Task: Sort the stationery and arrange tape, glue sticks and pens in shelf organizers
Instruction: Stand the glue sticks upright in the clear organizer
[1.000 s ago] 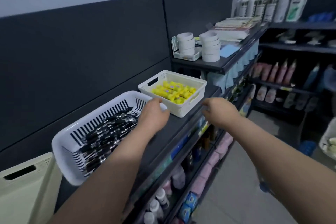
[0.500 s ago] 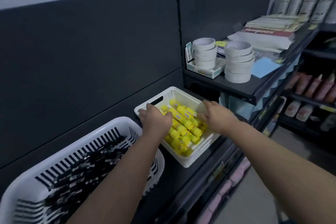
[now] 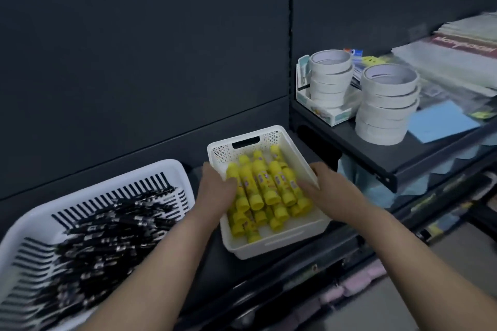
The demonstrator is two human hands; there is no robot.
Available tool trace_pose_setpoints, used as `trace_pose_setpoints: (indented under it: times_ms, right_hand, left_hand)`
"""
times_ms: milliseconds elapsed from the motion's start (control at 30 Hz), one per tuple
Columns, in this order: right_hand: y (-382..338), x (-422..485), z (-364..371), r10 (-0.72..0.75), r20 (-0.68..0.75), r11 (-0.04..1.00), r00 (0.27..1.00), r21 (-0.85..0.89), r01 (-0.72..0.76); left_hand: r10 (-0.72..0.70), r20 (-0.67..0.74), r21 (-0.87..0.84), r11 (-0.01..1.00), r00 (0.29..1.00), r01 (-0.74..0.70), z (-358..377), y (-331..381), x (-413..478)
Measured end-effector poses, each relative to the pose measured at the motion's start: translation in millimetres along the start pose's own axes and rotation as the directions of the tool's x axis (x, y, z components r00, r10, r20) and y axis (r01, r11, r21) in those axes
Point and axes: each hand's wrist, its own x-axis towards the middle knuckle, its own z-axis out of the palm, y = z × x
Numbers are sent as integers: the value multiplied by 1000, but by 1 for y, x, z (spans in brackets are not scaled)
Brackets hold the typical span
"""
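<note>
A small white basket (image 3: 279, 243) on the dark shelf holds several yellow glue sticks (image 3: 265, 185) lying side by side. My left hand (image 3: 217, 191) rests inside the basket against the left side of the pile, fingers on the sticks. My right hand (image 3: 326, 187) presses the pile from the right, over the basket's right wall. Neither hand has lifted a stick. To the left, a larger white slotted basket (image 3: 32, 223) is full of black pens (image 3: 107, 236). Two stacks of white tape rolls (image 3: 386, 105) stand on the higher shelf at right.
The left tape stack (image 3: 329, 76) sits in a small cardboard tray. Behind it lie paper packs (image 3: 457, 62) and a blue sheet (image 3: 443, 121). A dark back panel runs behind both shelves. Lower shelves with goods show below the shelf edge (image 3: 309, 271).
The view has moved closer to the glue stick basket. Both hands have gone from the basket's edges into it, closing in on the pile, and the sticks now lie more parallel.
</note>
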Motion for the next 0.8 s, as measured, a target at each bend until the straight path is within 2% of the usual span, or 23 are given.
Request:
trace_pose_setpoints:
  times_ms: [67, 200, 300, 367, 467, 633, 700, 800]
  right_hand:
    - [5, 2, 0, -62, 48, 994, 997, 89, 57]
    - [11, 6, 7, -119, 92, 970, 989, 226, 95]
    - [15, 13, 9, -104, 129, 952, 986, 300, 61]
    - [16, 16, 12, -89, 120, 942, 989, 332, 45]
    - [17, 16, 10, -103, 106, 933, 989, 355, 59]
    - [12, 10, -16, -166, 12, 909, 986, 390, 148]
    - [-2, 8, -31, -224, -27, 898, 974, 383, 217]
    - [-36, 1, -49, -314, -13, 877, 949, 380, 295]
  left_hand:
    - [-64, 3, -27, 998, 998, 64, 4, -6, -13]
    - [-91, -30, -160, 984, 995, 85, 11, -13, -35]
    - [-171, -37, -255, 954, 985, 156, 13, -10, -38]
    - [-238, -7, -292, 929, 971, 226, 12, -5, -39]
    - [-261, 69, -341, 901, 963, 269, 11, 3, -44]
    - [-158, 81, -469, 865, 984, 177, -1, 34, -65]
    - [-123, 32, -489, 864, 992, 123, -13, 48, -77]
    - [-116, -72, -510, 858, 991, 63, -41, 58, -97]
